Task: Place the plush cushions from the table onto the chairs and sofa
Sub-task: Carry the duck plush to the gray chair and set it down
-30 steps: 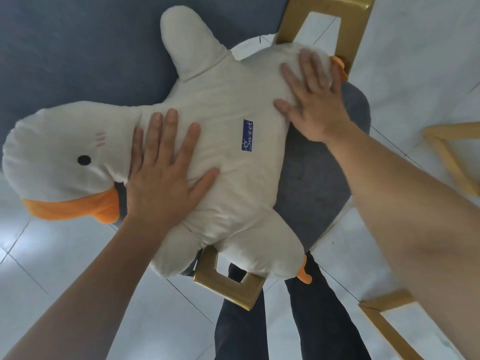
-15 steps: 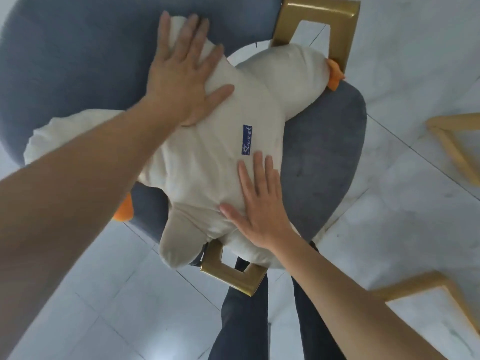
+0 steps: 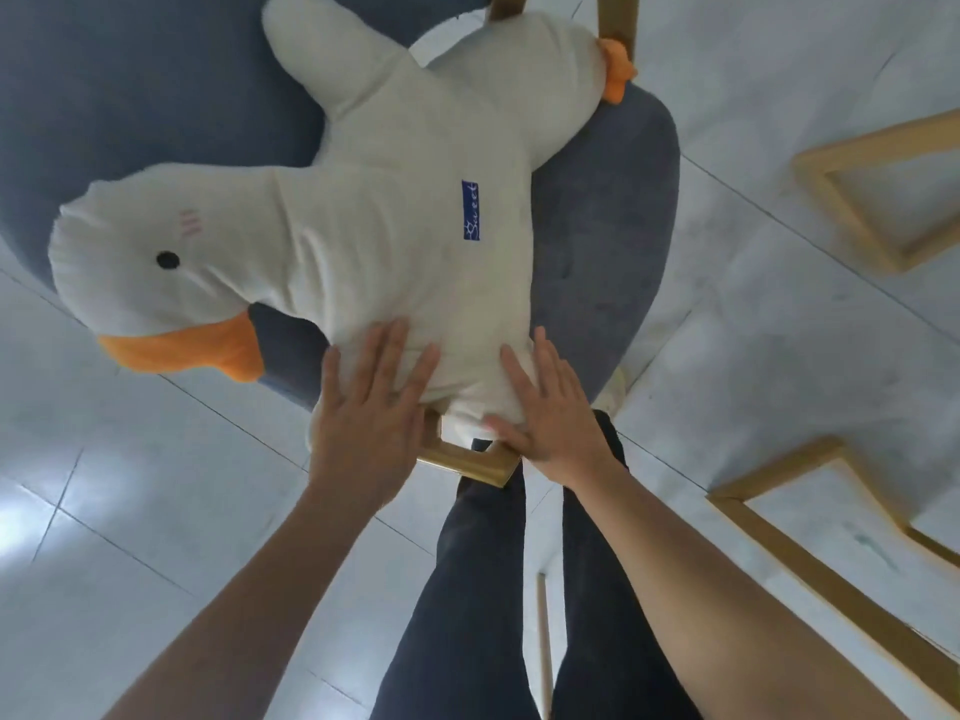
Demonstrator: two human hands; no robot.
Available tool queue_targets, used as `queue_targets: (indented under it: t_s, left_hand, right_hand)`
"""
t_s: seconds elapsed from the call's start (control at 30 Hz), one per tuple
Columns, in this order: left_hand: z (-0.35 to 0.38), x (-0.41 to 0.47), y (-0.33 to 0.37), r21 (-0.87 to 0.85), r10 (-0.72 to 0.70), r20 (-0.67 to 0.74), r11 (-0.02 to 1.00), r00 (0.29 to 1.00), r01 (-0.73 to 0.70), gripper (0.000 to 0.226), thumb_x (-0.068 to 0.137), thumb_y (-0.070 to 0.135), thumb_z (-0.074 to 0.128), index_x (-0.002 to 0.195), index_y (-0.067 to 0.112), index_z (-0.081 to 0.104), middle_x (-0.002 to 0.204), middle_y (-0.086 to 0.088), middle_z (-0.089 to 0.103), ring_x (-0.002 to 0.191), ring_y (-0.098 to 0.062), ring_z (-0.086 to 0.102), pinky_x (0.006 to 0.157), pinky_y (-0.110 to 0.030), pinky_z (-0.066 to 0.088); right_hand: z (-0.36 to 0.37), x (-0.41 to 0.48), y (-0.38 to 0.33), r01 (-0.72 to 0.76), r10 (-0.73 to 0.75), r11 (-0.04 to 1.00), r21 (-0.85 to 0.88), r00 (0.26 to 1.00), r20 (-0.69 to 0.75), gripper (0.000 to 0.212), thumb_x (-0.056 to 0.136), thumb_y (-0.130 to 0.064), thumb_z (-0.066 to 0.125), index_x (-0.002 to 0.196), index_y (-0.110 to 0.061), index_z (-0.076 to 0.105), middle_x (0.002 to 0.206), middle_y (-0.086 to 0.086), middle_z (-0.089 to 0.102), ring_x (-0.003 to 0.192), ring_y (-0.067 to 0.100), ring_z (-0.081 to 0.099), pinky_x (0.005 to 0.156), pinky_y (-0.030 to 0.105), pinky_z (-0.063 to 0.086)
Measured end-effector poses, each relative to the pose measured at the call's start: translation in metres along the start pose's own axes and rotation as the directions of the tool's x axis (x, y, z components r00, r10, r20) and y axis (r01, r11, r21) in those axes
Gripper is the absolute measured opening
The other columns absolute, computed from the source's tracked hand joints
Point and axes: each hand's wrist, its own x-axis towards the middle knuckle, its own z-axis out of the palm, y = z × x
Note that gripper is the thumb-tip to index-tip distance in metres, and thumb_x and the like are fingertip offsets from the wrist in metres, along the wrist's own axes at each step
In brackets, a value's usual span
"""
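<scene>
position. the duck cushion (image 3: pixel 384 241) lies flat on the grey seat of the chair (image 3: pixel 608 262). its long axis runs across the view, from the head (image 3: pixel 140 262) at the person's left to the orange foot (image 3: pixel 615 75) at the far right. the head and beak (image 3: pixel 182 350) overhang the left edge of the seat, above the floor (image 3: pixel 156 511). the blue label (image 3: pixel 470 210) marks roughly the middle of the body.

hand state. the left hand (image 3: pixel 363 428) and right hand (image 3: pixel 553 423) both lie palm down on the near edge of the body, with fingers straight, slightly spread and pointing away from the person. neither hand curls round or pinches the fabric; contact is flat pressure only. the hands sit side by side, near each other, above the gold leg frame (image 3: pixel 467 462) at the front of the seat.

governing relation. the bulk of the cushion lies ahead of both hands, toward the chair back, so the hands meet the long axis crosswise. the left hand is nearer to the overhanging head. judgement: any final adjustment calls for a forward push, or a leftward reach to bring the head onto the seat. placement on this chair appears nearly complete. other wooden frames (image 3: pixel 878 200) stand to the right.
</scene>
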Motion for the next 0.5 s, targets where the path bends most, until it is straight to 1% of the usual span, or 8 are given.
queue_targets:
  t_s: [0.07, 0.13, 0.2, 0.23, 0.3, 0.37, 0.43, 0.5]
  left_hand:
    - [0.003, -0.013, -0.007, -0.012, -0.004, -0.014, 1.0, 1.0, 0.003, 0.058, 0.104, 0.038, 0.048, 0.158, 0.023, 0.035, 0.168, -0.018, 0.02, 0.154, -0.04, 0.022, 0.113, -0.066, 0.028]
    - [0.003, -0.023, -0.006, -0.04, -0.063, -0.06, 0.997, 0.996, 0.061, 0.055, 0.106, 0.046, 0.044, 0.156, 0.022, 0.04, 0.167, -0.019, 0.025, 0.151, -0.043, 0.029, 0.111, -0.064, 0.032]
    - [0.005, -0.031, 0.0, -0.088, -0.159, -0.075, 0.984, 0.984, 0.152, 0.056, 0.106, 0.049, 0.043, 0.155, 0.022, 0.042, 0.165, -0.021, 0.029, 0.146, -0.047, 0.036, 0.114, -0.062, 0.032]
    - [0.006, -0.034, 0.003, -0.11, -0.195, -0.068, 0.976, 0.978, 0.187, 0.056, 0.106, 0.049, 0.043, 0.155, 0.022, 0.042, 0.164, -0.023, 0.029, 0.143, -0.05, 0.038, 0.115, -0.062, 0.032]
    - [0.012, -0.035, 0.008, -0.153, -0.243, -0.059, 0.961, 0.968, 0.232, 0.055, 0.105, 0.044, 0.046, 0.155, 0.021, 0.042, 0.164, -0.024, 0.028, 0.138, -0.051, 0.041, 0.115, -0.063, 0.032]
    - [0.014, -0.033, 0.008, -0.201, -0.269, -0.05, 0.946, 0.962, 0.254, 0.054, 0.103, 0.04, 0.051, 0.154, 0.022, 0.044, 0.165, -0.022, 0.027, 0.133, -0.049, 0.045, 0.111, -0.062, 0.034]
    - [0.011, -0.03, 0.002, -0.223, -0.256, -0.035, 0.944, 0.966, 0.242, 0.055, 0.101, 0.04, 0.054, 0.152, 0.023, 0.047, 0.165, -0.02, 0.029, 0.129, -0.047, 0.048, 0.105, -0.059, 0.038]
    - [0.002, -0.029, -0.007, -0.264, -0.231, 0.001, 0.938, 0.973, 0.223, 0.054, 0.099, 0.04, 0.054, 0.15, 0.023, 0.049, 0.165, -0.017, 0.031, 0.129, -0.045, 0.049, 0.102, -0.058, 0.041]
  right_hand:
    - [0.002, -0.009, 0.019, -0.07, 0.069, 0.997, 0.012, 0.996, 0.057, 0.095, 0.092, -0.079, 0.042, 0.163, -0.038, -0.004, 0.173, 0.018, -0.003, 0.158, 0.041, 0.015, 0.122, 0.058, 0.031]
    - [0.0, -0.014, 0.032, -0.232, 0.215, 0.964, 0.133, 0.968, 0.132, 0.102, 0.087, -0.079, 0.055, 0.162, -0.042, -0.003, 0.174, 0.012, 0.002, 0.157, 0.038, 0.019, 0.115, 0.055, 0.039]
    - [0.004, -0.015, 0.039, -0.301, 0.273, 0.929, 0.217, 0.95, 0.15, 0.105, 0.085, -0.076, 0.063, 0.162, -0.043, 0.0, 0.17, 0.012, 0.019, 0.152, 0.036, 0.03, 0.109, 0.052, 0.046]
    - [0.006, -0.016, 0.04, -0.284, 0.265, 0.936, 0.206, 0.957, 0.118, 0.106, 0.084, -0.076, 0.064, 0.162, -0.041, 0.002, 0.163, 0.013, 0.032, 0.145, 0.036, 0.041, 0.103, 0.051, 0.051]
    - [0.012, -0.015, 0.04, -0.258, 0.252, 0.958, 0.129, 0.966, 0.06, 0.105, 0.084, -0.076, 0.064, 0.163, -0.037, 0.008, 0.139, 0.014, 0.05, 0.117, 0.031, 0.059, 0.086, 0.045, 0.062]
    - [0.011, -0.012, 0.039, -0.255, 0.255, 0.966, 0.035, 0.967, 0.019, 0.104, 0.083, -0.079, 0.06, 0.163, -0.035, 0.012, 0.122, 0.014, 0.054, 0.097, 0.028, 0.062, 0.074, 0.042, 0.063]
    - [0.004, -0.007, 0.034, -0.275, 0.275, 0.961, -0.015, 0.96, 0.056, 0.104, 0.082, -0.084, 0.054, 0.163, -0.035, 0.01, 0.122, 0.015, 0.054, 0.098, 0.03, 0.062, 0.076, 0.044, 0.062]
    - [-0.008, -0.003, 0.027, -0.319, 0.317, 0.948, -0.014, 0.934, 0.167, 0.106, 0.082, -0.087, 0.049, 0.162, -0.037, 0.003, 0.134, 0.016, 0.051, 0.112, 0.035, 0.061, 0.086, 0.048, 0.059]
